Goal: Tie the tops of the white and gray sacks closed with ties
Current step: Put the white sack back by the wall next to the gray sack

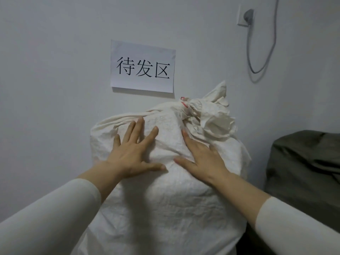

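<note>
While the white sack (165, 208) stands at centre, its bunched top at 1 o'clock bound by a red tie (184, 103), the left hand (132, 153) and right hand (200, 161) press flat on it, fingers (137, 129) spread, released, grasping nothing. The gray sack (303, 166) sits at 3 o'clock, just beside it.

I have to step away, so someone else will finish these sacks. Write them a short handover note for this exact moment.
Left hand: open, pressed flat on the upper front of the white woven sack.
Right hand: open, flat beside it, just below the bunched neck.
The white sack stands against the wall under the printed paper sign; the dark gray sack sits to its right.
Done: the white sack's neck is gathered and bound with a red-and-white tie.
Left: the gray sack; no tie shows on the part in view.
</note>
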The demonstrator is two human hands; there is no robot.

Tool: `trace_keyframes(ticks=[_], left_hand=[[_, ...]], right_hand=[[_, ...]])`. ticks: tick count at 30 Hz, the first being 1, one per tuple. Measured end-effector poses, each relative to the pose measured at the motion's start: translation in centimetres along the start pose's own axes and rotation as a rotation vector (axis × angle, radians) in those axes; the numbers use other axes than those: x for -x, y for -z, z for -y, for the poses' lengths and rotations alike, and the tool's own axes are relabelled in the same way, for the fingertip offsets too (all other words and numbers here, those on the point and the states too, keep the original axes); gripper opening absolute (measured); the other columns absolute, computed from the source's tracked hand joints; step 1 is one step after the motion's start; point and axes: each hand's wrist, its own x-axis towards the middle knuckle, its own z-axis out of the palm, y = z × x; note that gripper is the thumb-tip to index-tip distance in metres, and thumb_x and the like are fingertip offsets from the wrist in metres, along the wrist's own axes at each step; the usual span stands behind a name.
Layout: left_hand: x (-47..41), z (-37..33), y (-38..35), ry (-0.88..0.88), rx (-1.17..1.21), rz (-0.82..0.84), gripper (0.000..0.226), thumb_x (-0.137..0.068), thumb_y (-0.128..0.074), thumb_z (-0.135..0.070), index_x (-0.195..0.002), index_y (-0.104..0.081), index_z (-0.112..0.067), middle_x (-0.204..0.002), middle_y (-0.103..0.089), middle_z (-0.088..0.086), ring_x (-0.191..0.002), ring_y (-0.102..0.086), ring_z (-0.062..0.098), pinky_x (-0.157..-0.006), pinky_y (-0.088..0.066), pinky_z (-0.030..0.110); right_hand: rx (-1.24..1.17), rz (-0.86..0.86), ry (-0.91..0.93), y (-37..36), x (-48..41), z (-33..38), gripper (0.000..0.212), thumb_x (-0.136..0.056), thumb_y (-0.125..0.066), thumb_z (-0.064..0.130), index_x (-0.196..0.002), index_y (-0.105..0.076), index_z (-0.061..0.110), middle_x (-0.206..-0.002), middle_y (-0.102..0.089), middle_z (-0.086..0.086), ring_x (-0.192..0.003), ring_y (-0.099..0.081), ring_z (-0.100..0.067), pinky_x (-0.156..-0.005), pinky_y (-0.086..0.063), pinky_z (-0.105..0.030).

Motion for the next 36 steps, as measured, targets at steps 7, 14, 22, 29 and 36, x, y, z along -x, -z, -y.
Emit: trace_keyframes(ticks=[7, 14, 22, 29, 36], left_hand=[[-0.6, -1.8, -1.3, -0.047, -0.097, 0.040, 0.108, -0.060, -0.039, -0.088, -0.139, 0.022, -0.047, -0.145, 0.042, -0.007, -0.139, 0.031, 0.019, -0.110, 0.006, 0.066], [0.1, -3.4, -1.7, -0.078, -0.113, 0.108, 0.105, -0.067, -0.045, -0.081, -0.140, 0.021, -0.044, -0.146, 0.041, -0.005, -0.138, 0.033, 0.020, -0.108, 0.007, 0.068], [1.9, -3.5, -0.6, -0.046, -0.086, 0.092, 0.114, -0.067, -0.057, -0.073, -0.143, 0.020, -0.036, -0.149, 0.038, 0.004, -0.141, 0.028, 0.024, -0.111, 0.001, 0.066], [3.4, -5.6, 1.2, -0.008, -0.104, 0.004, 0.111, -0.072, -0.058, -0.065, -0.147, 0.012, -0.021, -0.153, 0.026, 0.009, -0.144, 0.018, 0.026, -0.112, -0.001, 0.064], [5.5, -15.1, 1.9, -0.056, -0.093, -0.033, 0.097, -0.078, -0.055, -0.056, -0.148, 0.001, -0.021, -0.156, 0.013, 0.007, -0.145, 0.010, 0.026, -0.115, 0.001, 0.058]], right_hand=[[-0.194, 0.099, -0.176, -0.3, 0.5, -0.8, 0.066, -0.090, -0.019, 0.065, -0.140, 0.020, 0.048, -0.144, -0.046, 0.000, -0.131, -0.045, -0.021, -0.119, 0.005, -0.046], [-0.081, 0.137, -0.247, -0.9, 1.8, -1.0, 0.066, -0.090, -0.010, 0.064, -0.141, 0.025, 0.039, -0.139, -0.051, -0.004, -0.132, -0.042, -0.017, -0.117, 0.009, -0.048], [-0.009, 0.127, -0.318, 0.4, 3.2, 2.0, 0.067, -0.092, -0.017, 0.062, -0.144, 0.017, 0.038, -0.143, -0.041, -0.012, -0.136, -0.032, -0.027, -0.115, -0.003, -0.054], [0.016, 0.028, -0.310, 3.1, 5.1, 1.7, 0.076, -0.092, -0.024, 0.061, -0.149, 0.000, 0.017, -0.150, -0.032, -0.014, -0.140, -0.027, -0.026, -0.118, -0.003, -0.046], [0.077, 0.082, -0.292, 7.3, 11.9, -3.1, 0.065, -0.094, -0.035, 0.050, -0.145, -0.021, 0.013, -0.146, -0.036, -0.013, -0.137, -0.029, -0.028, -0.117, -0.008, -0.044]])
